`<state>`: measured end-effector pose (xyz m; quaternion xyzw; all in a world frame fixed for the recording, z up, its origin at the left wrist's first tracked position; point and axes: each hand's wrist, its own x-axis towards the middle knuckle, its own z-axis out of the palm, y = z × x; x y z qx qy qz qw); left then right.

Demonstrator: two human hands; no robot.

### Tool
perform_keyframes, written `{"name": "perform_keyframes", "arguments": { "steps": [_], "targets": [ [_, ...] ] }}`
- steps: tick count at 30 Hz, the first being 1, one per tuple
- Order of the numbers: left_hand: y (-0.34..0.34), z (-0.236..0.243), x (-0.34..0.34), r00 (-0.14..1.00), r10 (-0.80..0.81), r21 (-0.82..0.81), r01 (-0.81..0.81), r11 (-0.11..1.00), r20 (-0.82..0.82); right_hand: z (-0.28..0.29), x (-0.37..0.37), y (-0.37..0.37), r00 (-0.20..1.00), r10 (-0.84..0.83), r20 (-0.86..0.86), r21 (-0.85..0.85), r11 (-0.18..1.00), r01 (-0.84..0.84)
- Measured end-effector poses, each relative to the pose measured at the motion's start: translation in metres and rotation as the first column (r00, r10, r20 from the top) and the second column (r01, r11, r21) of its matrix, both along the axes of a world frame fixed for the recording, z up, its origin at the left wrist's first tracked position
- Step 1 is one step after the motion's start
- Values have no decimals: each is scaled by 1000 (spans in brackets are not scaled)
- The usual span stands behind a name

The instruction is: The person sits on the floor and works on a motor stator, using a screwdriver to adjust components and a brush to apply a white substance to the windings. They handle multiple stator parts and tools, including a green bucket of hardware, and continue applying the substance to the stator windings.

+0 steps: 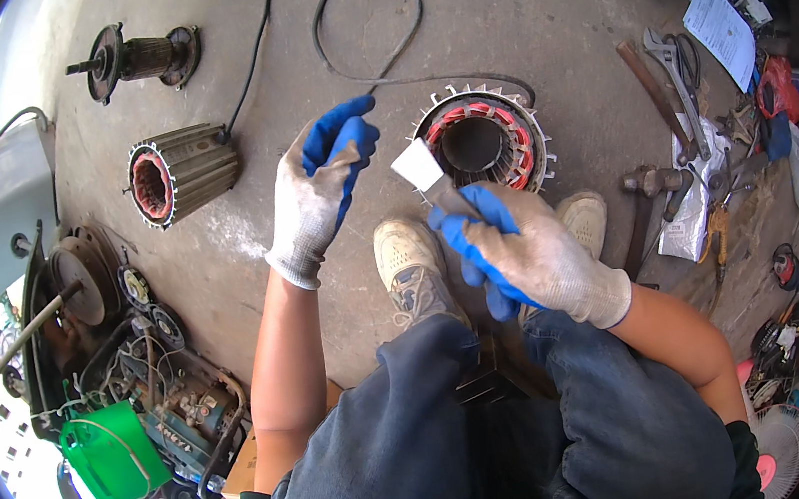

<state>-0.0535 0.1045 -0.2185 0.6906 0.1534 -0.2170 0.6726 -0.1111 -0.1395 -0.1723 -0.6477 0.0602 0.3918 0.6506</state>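
Where the flat tool (418,165) sits: right in the person's right hand (533,250), pale squarish end poking out past the fingers, up and to the left.

Upright stator (527,132): the round one with the red windings, on the concrete floor (582,24) just beyond that hand, bore facing up. The tool's pale end is by its left side in this view; honestly can't tell if anything touches.

Stator rim: little pale prongs all the way round, so plenty of edges near the fingers. Left shoe (405,249) and right shoe (585,218) sit close on the near side.

Elbow room: a decent stretch of concrete runs left to the second stator (202,169), which lies on its side. Beyond, a cable (319,40) loops around. Hammer (651,180) and wrench (689,95) are well off to the right.

Right hand: blue-and-white glove, fingers clamped round the tool's darker part.

Left hand (316,190): matching glove, held up well apart from the other, fingers loosely bent, nearest the floor between the two stators.
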Motion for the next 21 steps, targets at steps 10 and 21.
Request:
{"name": "perform_keyframes", "arguments": {
  "steps": [10, 21],
  "targets": [
    [-11, 3, 10, 916, -395, 4, 396, 918, -65, -17, 12, -7, 971, -138, -195, 85, 984, 157],
    [-15, -1, -1, 951, -297, -133, 284, 949, -88, -18, 12, 3, 975, -137, -175, 70, 986, 151]
  ]
}}
